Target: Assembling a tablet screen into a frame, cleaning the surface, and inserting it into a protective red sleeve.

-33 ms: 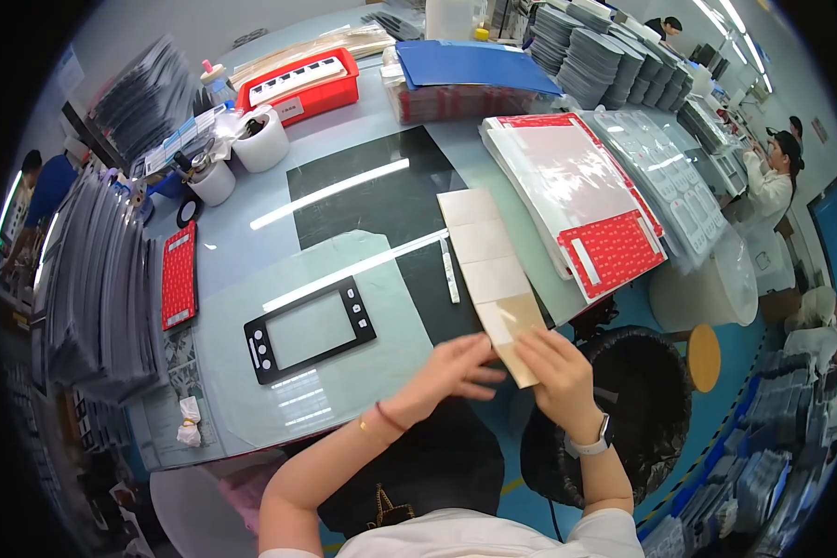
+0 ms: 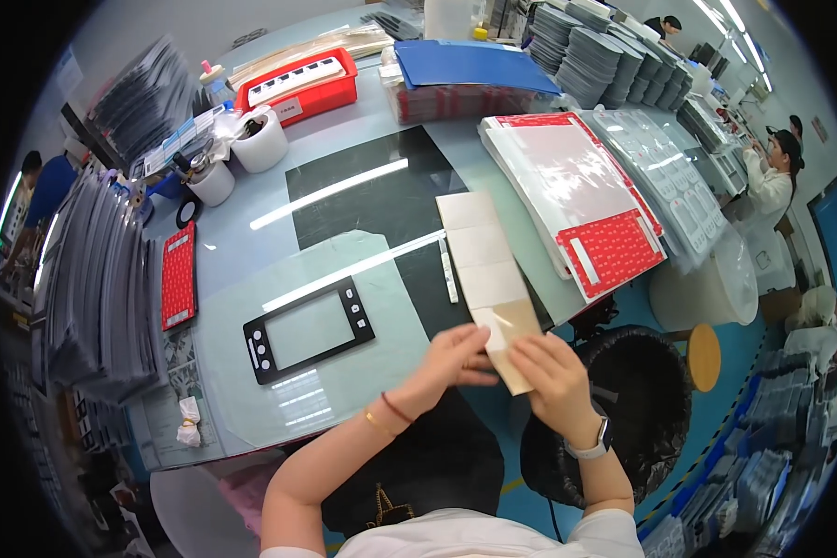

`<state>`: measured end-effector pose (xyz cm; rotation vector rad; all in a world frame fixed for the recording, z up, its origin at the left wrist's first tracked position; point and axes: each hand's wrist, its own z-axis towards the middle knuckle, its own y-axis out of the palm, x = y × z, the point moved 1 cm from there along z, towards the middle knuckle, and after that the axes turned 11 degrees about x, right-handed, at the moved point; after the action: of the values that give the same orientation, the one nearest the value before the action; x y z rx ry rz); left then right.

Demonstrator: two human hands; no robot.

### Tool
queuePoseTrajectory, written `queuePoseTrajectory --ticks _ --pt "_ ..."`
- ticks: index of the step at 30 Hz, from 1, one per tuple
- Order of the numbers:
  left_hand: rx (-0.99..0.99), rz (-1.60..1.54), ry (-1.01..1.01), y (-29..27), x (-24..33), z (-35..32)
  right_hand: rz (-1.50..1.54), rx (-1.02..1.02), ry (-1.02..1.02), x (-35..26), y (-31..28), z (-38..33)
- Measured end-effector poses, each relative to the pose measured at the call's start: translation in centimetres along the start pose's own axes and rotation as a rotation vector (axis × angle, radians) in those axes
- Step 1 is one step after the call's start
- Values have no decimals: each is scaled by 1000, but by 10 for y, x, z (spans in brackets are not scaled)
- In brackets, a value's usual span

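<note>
A long beige strip [image 2: 479,256], marked across into several panels, runs off the table's near right edge toward me. My right hand [image 2: 556,379] grips its near end from the right side, fingers laid over the top. My left hand [image 2: 454,358] is closed on the strip's left edge, with the thumb on a paler patch and the other fingers partly underneath. A black frame panel [image 2: 312,325] with a rectangular window and white icons lies to the left on a translucent sheet [image 2: 223,372]. Beside the strip lies a narrow white piece [image 2: 448,270].
A red-and-white sheet stack [image 2: 567,186] and clear trays [image 2: 665,177] stand at the right. Below the table edge is a black-lined bin [image 2: 637,400]. A red bin [image 2: 330,98], tape rolls [image 2: 260,144] and grey sheet stacks [image 2: 102,279] line the far and left sides.
The strip's near end has shifted slightly toward me. My left hand has moved a little up and left, its thumb now resting on the pale patch.
</note>
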<state>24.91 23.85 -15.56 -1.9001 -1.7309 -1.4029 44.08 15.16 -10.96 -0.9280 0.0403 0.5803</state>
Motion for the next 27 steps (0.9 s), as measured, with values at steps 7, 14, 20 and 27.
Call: queuePoseTrajectory --ticks 7,14,20,27 --pt "104 136 163 8 -4 28 247 68 165 17 -6 8" --pt "83 262 313 -1 -23 41 216 231 338 35 50 20" --pt "119 210 432 3 -32 46 314 208 428 36 54 21" --pt "246 359 562 15 -19 53 246 260 394 32 49 28"
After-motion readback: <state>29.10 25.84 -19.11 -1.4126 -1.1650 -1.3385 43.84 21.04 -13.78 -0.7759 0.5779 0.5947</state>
